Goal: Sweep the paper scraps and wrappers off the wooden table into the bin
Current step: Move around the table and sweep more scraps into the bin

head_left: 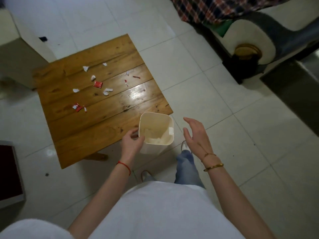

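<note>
Holding the bin point(156, 135) rim in your left hand point(132, 141), right hand point(196, 135) open and empty, you tuck it under the tabletop point(103, 118) edge below the scraps point(96, 84).

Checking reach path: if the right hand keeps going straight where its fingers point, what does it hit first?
The right hand is open, fingers aimed up-left toward the bin. Its near-right rim looks like first contact; past it lies the wooden table. Depth is unclear, so it might pass above.

Light was dim and warm; glare lay on the table point(138, 94); edges were bent and softly blurred.
</note>
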Tool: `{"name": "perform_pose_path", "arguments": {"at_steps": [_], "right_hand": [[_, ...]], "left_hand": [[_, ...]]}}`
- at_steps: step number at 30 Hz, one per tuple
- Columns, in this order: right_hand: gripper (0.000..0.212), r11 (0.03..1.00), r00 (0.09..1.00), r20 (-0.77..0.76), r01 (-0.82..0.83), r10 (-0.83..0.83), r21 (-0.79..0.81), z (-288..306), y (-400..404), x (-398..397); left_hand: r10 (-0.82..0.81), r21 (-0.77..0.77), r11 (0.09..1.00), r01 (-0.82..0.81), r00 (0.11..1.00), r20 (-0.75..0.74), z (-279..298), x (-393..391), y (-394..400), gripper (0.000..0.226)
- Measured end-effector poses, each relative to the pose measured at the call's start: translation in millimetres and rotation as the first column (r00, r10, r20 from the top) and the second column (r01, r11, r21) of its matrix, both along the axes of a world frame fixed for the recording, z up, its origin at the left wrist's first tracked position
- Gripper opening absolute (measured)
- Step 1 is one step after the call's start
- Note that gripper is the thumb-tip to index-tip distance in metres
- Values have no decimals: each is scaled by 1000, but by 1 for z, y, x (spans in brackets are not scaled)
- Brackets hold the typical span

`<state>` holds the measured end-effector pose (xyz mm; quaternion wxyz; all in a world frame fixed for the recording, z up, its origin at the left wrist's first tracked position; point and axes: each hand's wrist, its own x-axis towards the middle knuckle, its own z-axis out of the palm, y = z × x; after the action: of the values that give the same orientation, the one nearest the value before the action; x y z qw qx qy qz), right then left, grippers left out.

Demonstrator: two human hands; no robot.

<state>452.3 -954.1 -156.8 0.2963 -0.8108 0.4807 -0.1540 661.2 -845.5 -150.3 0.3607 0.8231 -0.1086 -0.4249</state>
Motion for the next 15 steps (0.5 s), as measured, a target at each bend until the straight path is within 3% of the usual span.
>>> {"name": "perform_pose_path", "arguments": {"at_steps": [15], "right_hand": [[39,999,999,20,-30,30,26,41,-211,-115]], "left_hand": [[29,-106,994,-33,999,-38,19,-108,-214,42]]}}
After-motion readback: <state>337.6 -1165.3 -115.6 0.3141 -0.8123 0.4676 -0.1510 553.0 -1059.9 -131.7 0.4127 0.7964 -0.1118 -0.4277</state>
